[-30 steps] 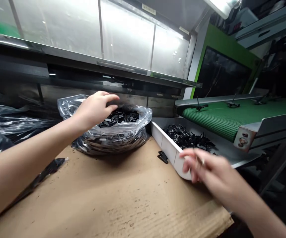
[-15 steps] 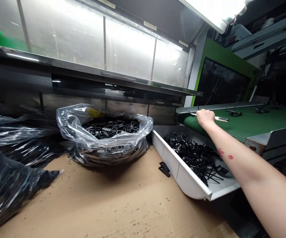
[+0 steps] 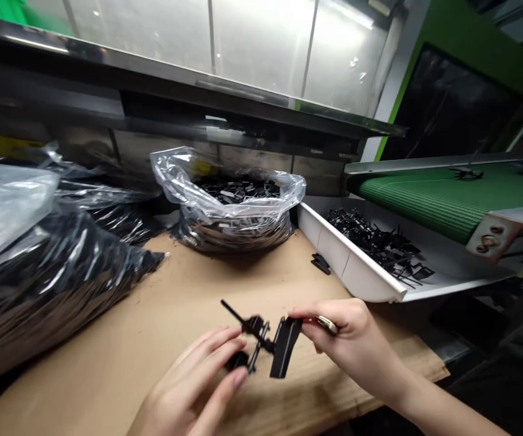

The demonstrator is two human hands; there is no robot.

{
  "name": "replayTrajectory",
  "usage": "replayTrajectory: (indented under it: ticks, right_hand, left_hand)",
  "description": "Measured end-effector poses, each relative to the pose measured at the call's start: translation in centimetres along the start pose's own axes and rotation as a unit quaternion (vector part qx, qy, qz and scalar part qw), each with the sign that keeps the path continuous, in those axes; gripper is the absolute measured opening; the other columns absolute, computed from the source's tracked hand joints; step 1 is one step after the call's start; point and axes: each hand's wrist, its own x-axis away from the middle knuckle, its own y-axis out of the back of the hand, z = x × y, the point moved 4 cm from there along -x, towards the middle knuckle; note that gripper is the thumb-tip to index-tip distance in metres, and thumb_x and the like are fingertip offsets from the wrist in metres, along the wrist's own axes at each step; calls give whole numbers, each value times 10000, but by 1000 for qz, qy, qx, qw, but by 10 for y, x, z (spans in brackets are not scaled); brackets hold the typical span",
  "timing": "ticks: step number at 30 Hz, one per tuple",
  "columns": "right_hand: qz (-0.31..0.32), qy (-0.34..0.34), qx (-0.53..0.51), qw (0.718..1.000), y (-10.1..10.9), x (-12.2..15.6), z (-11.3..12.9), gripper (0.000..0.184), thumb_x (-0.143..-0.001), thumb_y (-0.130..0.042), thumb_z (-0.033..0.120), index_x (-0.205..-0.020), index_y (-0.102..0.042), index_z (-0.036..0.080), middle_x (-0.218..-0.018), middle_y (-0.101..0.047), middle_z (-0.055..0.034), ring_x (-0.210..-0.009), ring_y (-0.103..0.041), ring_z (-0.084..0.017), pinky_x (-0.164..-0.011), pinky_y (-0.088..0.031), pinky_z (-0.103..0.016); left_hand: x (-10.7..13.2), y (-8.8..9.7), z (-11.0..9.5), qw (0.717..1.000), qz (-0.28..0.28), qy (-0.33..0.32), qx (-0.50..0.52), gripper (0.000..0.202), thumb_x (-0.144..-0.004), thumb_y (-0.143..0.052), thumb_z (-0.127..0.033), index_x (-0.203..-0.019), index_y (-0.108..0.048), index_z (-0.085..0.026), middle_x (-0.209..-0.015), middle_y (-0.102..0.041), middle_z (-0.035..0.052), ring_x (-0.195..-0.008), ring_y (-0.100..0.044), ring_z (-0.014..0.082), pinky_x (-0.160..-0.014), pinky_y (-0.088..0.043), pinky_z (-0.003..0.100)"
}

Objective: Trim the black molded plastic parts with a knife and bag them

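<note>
A black moulded plastic part on its sprue, with a thin rod and flat panels, is held between both hands above the table's front. My left hand has its fingers and thumb closed on the left end. My right hand pinches the top of the flat panel on the right. A slim pale tool is tucked in the same right hand; most of it is hidden by the fingers.
A clear plastic bag of black pieces stands behind; a larger filled bag lies left. Loose black pieces rest on the cardboard beside a white tray of black sprued parts. A green conveyor carries more parts.
My right hand has come back from the conveyor to the table's front. My left hand has entered the view, and both hands now hold a black part. The view has tilted down.
</note>
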Motion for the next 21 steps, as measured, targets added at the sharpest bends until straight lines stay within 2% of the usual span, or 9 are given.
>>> replayTrajectory:
  ticks: [3,5,7,9,12,16,18,21]
  right_hand:
    - [18,5,12,1000,-25,-1,-21,303,-781,-456,17,-965,-638,173,-924,-685,-24,-830,-623,-128,-757,-476,-261]
    - [10,-19,48,999,-27,-6,-33,274,-801,-462,44,-1006,-602,160,-1017,-636,-54,-914,-587,-160,-805,-450,-354]
    - [-2,-45,80,996,-26,-11,-35,225,-846,-465,168,-1049,-562,159,-1022,-600,-68,-876,-578,-164,-768,-452,-384]
    - [9,-55,91,994,-29,-16,-28,274,-854,-467,313,-1080,-534,173,-926,-603,-44,-778,-581,-139,-696,-469,-340]
    - [32,-69,99,992,-40,-27,-16,351,-827,-474,432,-1037,-536,157,-812,-603,-14,-717,-583,-124,-634,-475,-299]
    - [25,-120,140,983,-48,-48,-24,293,-850,-448,406,-938,-554,147,-819,-604,-12,-688,-582,-111,-638,-476,-300]
    - [26,-128,157,979,-45,-53,-30,261,-851,-461,378,-925,-560,148,-831,-605,-12,-696,-583,-110,-646,-478,-301]
    - [43,-86,153,984,-44,-50,-24,209,-865,-455,315,-842,-576,147,-772,-607,6,-663,-580,-94,-633,-477,-278]
  left_hand:
    - [-1,0,-8,998,49,-15,-43,232,-813,-478,-359,-958,-649,-299,-1095,-633,12,-1042,-559,262,-858,-481,402]
    - [-2,-2,-9,997,57,2,-60,260,-819,-462,-325,-991,-645,-260,-1183,-575,49,-1115,-494,286,-870,-461,440]
    - [-3,-5,-9,996,52,19,-65,333,-823,-445,-300,-1115,-579,-210,-1252,-512,85,-1162,-443,288,-889,-440,447]
    - [-3,-10,-10,996,60,30,-56,384,-832,-427,-289,-1183,-520,-166,-1259,-502,108,-1144,-468,272,-891,-444,424]
    - [-3,-16,-15,996,81,28,-32,336,-843,-420,-276,-1128,-559,-164,-1147,-597,102,-1029,-567,247,-845,-494,383]
    - [-1,-14,-16,997,52,39,-35,292,-847,-431,-291,-1078,-576,-186,-1050,-628,100,-1003,-561,260,-828,-495,414]
    - [2,-13,-15,997,40,46,-46,281,-841,-443,-299,-1066,-581,-205,-1123,-586,102,-1076,-507,276,-858,-471,441]
    - [5,-13,-13,996,27,53,-71,314,-843,-435,-313,-1113,-552,-204,-1252,-495,110,-1179,-409,297,-885,-441,481]
